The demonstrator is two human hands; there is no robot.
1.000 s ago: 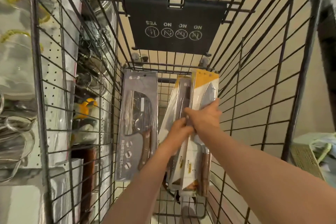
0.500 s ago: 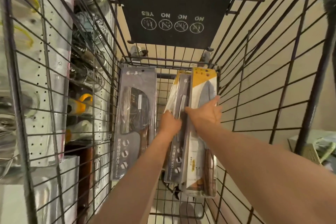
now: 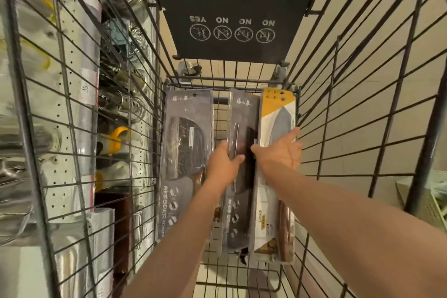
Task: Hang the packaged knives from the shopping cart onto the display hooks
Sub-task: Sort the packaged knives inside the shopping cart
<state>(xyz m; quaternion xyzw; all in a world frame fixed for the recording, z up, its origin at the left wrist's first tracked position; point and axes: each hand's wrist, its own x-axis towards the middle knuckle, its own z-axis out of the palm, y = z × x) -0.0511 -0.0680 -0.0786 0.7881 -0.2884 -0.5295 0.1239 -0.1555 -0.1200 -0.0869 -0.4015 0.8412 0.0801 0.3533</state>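
Observation:
Three packaged knives lie in the bottom of the wire shopping cart [image 3: 362, 109]. A grey pack with a cleaver [image 3: 185, 152] lies at the left, untouched. My left hand [image 3: 223, 164] grips the left edge of the middle grey knife pack [image 3: 244, 123], thumb on its front. My right hand [image 3: 280, 152] holds the yellow-and-white knife pack [image 3: 278, 113] at the right, fingers stretched over its front, thumb at its left edge. The two held packs stand side by side, almost touching. No display hooks can be made out clearly.
A black warning sign [image 3: 232, 19] hangs on the cart's far end. Through the left wire wall shows a white pegboard shelf [image 3: 65, 109] with metal kitchenware and a yellow item [image 3: 116, 139]. A pale green crate [image 3: 433, 196] sits outside at the right.
My left hand pulled the grey pack out from the bundle and turned it face up beside the yellow pack. The view moved closer into the cart.

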